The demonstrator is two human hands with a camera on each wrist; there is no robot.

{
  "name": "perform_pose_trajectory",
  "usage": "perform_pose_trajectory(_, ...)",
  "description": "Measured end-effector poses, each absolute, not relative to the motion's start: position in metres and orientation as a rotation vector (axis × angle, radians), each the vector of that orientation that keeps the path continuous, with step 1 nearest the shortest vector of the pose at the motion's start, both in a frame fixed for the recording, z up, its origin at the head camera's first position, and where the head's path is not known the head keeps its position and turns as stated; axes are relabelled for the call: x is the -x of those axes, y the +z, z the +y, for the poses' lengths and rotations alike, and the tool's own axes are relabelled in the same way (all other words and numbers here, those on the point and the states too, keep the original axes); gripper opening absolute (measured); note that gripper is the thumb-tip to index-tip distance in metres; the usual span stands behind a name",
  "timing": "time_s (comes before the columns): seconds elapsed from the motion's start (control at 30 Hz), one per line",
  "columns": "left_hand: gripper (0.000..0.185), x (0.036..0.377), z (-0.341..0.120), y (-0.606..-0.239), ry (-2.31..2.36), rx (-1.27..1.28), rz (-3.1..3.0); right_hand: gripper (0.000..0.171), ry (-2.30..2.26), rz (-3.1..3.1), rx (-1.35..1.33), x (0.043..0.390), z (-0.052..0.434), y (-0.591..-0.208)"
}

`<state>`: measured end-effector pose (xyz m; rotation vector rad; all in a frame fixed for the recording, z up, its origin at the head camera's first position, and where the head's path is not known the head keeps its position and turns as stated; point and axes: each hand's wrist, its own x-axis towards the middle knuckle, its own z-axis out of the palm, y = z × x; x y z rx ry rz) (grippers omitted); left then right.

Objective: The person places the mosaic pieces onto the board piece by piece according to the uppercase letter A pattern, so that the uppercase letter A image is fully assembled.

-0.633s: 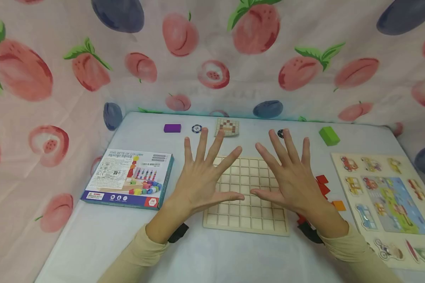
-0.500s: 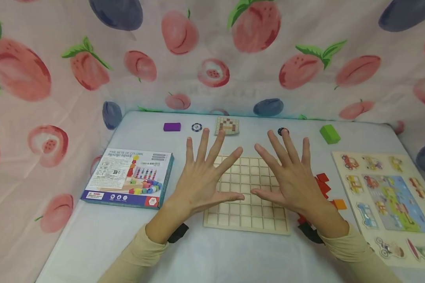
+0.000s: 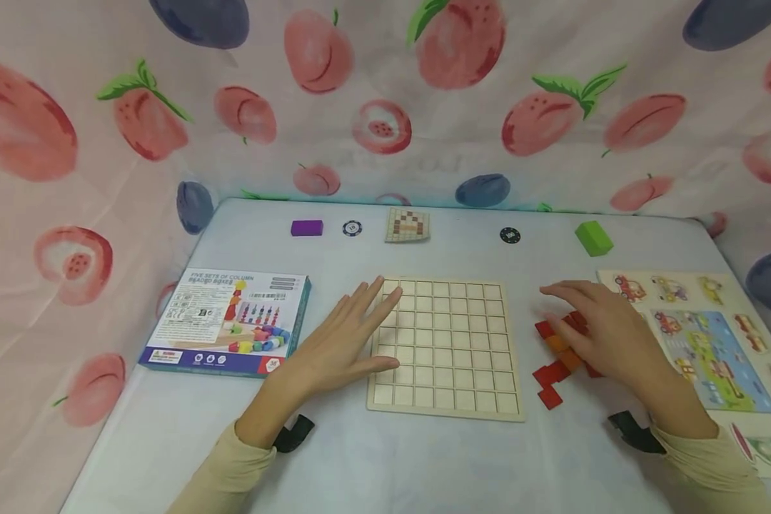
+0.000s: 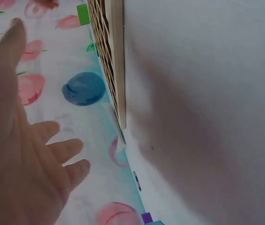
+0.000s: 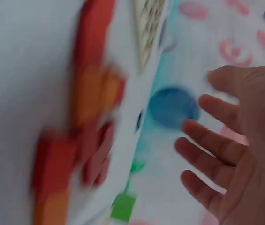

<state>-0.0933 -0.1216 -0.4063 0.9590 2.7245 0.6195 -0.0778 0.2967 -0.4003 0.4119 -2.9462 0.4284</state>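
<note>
A square wooden grid board (image 3: 450,358) lies in the middle of the table in the head view. My left hand (image 3: 334,348), fingers straight and thumb apart, hovers over its left edge and holds nothing. To the board's right, red and orange square tiles (image 3: 553,373) lie in a loose pile. Above that pile is my right hand (image 3: 610,339), palm down with fingers loosely bent, hiding part of it. The right wrist view shows the fingers (image 5: 216,150) apart from the blurred tiles (image 5: 55,164). In the left wrist view the board's edge (image 4: 118,70) is beyond my thumb.
A boxed bead set (image 3: 225,321) lies at left, a wooden vehicle puzzle (image 3: 713,281) at right. Along the back are a purple block (image 3: 307,228), two chips (image 3: 352,228), a pattern card (image 3: 407,225) and a green block (image 3: 594,238). Fruit-print cloth (image 3: 450,128) hangs behind.
Both hands were spread above the board, and they have since moved apart. My right hand has swung right over the tiles, its fingers bending; the left has shifted left and lower.
</note>
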Motion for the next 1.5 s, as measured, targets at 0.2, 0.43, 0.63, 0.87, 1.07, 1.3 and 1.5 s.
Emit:
perform_pose_trajectory(0.2,0.107,0.091,-0.132,-0.41,0.602,-0.875,2.591,0.042,0.337,-3.157,-0.338,0.082,0.333,-0.415)
perform_pose_trajectory(0.43,0.11,0.091,-0.137,-0.415,0.559,-0.833,2.544,0.049,0.321,-3.301,-0.28,0.085,0.352,-0.423)
perform_pose_trajectory(0.63,0.111,0.093,-0.14,-0.419,0.525,-0.81,2.521,0.053,0.266,-3.293,-0.259,0.087,0.355,-0.421)
perform_pose_trajectory(0.87,0.108,0.094,-0.14,-0.419,0.532,-0.799,2.496,0.055,0.237,-3.267,-0.254,0.087,0.356,-0.421)
perform_pose_trajectory(1.07,0.109,0.094,-0.14,-0.419,0.529,-0.784,2.489,0.053,0.239,-3.16,-0.281,0.091,0.351,-0.42)
perform_pose_trajectory(1.3,0.109,0.094,-0.139,-0.418,0.526,-0.772,2.49,0.046,0.384,-3.14,-0.317,0.105,0.317,-0.409)
perform_pose_trajectory(1.5,0.109,0.094,-0.139,-0.418,0.541,-0.775,2.483,0.04,0.494,-3.116,-0.459,0.125,0.273,-0.407)
